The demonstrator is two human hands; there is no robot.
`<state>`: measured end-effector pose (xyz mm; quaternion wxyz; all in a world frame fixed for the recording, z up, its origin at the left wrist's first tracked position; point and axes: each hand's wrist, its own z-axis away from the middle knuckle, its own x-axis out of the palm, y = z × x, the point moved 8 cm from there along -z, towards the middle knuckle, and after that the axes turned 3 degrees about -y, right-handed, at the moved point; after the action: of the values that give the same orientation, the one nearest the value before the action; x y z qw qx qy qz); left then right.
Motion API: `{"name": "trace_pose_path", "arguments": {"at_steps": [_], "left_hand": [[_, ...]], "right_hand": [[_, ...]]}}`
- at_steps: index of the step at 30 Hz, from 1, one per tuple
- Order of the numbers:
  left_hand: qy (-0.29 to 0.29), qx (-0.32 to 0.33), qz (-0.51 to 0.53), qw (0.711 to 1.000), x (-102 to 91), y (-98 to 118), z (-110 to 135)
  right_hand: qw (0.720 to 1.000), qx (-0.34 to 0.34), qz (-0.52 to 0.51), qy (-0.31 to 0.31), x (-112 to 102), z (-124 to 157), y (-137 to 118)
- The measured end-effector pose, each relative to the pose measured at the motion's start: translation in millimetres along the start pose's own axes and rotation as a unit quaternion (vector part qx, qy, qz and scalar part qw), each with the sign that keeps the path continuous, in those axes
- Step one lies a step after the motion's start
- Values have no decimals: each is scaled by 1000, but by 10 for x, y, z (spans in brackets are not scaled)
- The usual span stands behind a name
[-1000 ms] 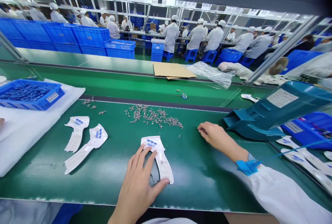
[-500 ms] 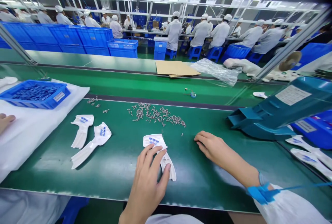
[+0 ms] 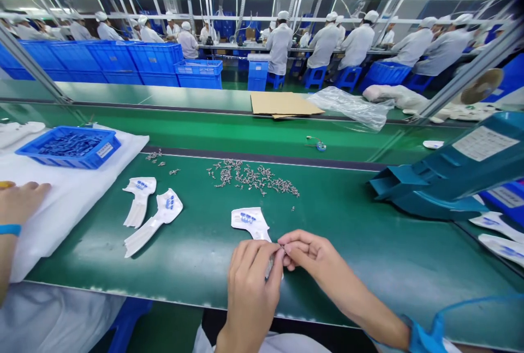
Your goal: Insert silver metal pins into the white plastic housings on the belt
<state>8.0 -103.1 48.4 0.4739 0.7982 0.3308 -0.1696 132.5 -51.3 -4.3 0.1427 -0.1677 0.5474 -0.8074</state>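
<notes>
A white plastic shell piece (image 3: 249, 221) with blue buttons lies on the green mat in front of me. My left hand (image 3: 251, 287) rests on its lower end, fingers curled over it. My right hand (image 3: 309, 252) is pinched at the fingertips, which meet the left fingertips over the piece; it seems to hold a tiny metal part too small to name. A scatter of several small silver screws (image 3: 254, 175) lies just beyond.
Two more white shell pieces (image 3: 151, 214) lie to the left. A blue tray (image 3: 69, 148) of parts sits on white foam, with a co-worker's hand (image 3: 20, 200) near it. A teal bin (image 3: 446, 173) stands at right. Cardboard (image 3: 282, 105) and a plastic bag (image 3: 352, 107) lie beyond the belt.
My right hand came back from near the screws to the left, and now meets my left hand over the white piece. The camera view shifted slightly left.
</notes>
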Motion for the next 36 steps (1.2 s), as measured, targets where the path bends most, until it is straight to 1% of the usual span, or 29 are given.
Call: {"name": "trace_pose_path", "arguments": {"at_steps": [3,6,10,13,16,18,21,23,28,33,36], "left_hand": [[-13,11,-24,1000,-14,-19,21],[-38,13,-22,999,-22,-72,43],[-61,12,-6,998,-32,-120,41],[-73,14,-8,997,-47,-146,16],[-90,-5,-37,995,-53,-243,12],[-121,-12,-73,990,-14,-321,41],[-168,-6,-116,979,72,-408,111],[-179,-5,-127,975,109,-441,146],[-184,1,-137,973,145,-435,163],[-186,1,-139,973,139,-431,151],[-199,-5,-128,972,150,-441,146]], "right_hand": [[998,30,-63,-6,55,-19,90],[994,56,-85,-42,76,-22,104],[993,68,-50,-88,83,-32,45],[992,62,5,-111,75,-80,-13],[986,16,135,-97,30,-167,-117],[970,-12,230,-73,9,-224,-174],[947,-11,314,-61,26,-287,-161],[942,-3,330,-61,39,-312,-118],[944,-11,324,-55,30,-313,-40],[933,-20,358,-39,25,-271,-51],[931,-17,363,-32,26,-278,-70]]}}
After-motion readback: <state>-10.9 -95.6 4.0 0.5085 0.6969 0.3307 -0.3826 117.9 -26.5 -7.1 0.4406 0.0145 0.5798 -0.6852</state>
